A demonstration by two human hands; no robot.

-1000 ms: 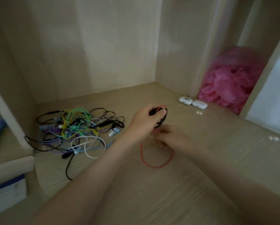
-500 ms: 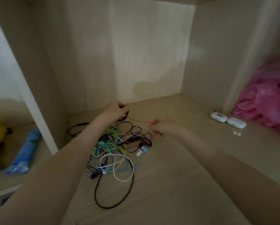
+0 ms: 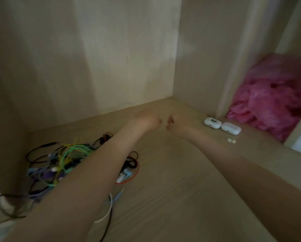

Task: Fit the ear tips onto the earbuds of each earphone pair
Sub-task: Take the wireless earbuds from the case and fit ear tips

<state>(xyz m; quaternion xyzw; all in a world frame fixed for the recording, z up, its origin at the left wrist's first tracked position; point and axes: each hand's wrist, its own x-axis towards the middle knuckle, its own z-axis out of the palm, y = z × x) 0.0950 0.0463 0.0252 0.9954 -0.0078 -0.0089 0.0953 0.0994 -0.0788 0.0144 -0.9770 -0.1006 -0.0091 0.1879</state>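
I see the left hand [image 3: 149, 122] and the right hand [image 3: 176, 124] almost knuckle to knuckle, with fingers curled. The blur hides whether they pinch anything. Under the left forearm, tangled thin coloured earphones [image 3: 67, 159] lie on the wooden shelf [image 3: 181, 189]. At right, two small white ear tips [image 3: 232, 140] lie near a rounded white case [image 3: 212, 123] and a second case [image 3: 231, 128], which sit end to end.

Compartment: light wood-grain shelf [image 3: 181, 198], closed by a back panel [image 3: 128, 58] and a right side wall [image 3: 198, 67]. A vertical divider [image 3: 233, 67] stands at the right. Two white cases lie side by side, touching, near the divider's foot: the left case [image 3: 212, 123] bears a small dark mark; the right case [image 3: 231, 128] is plain. A crumpled pink plastic bag [image 3: 272, 102] fills the space beyond the divider.
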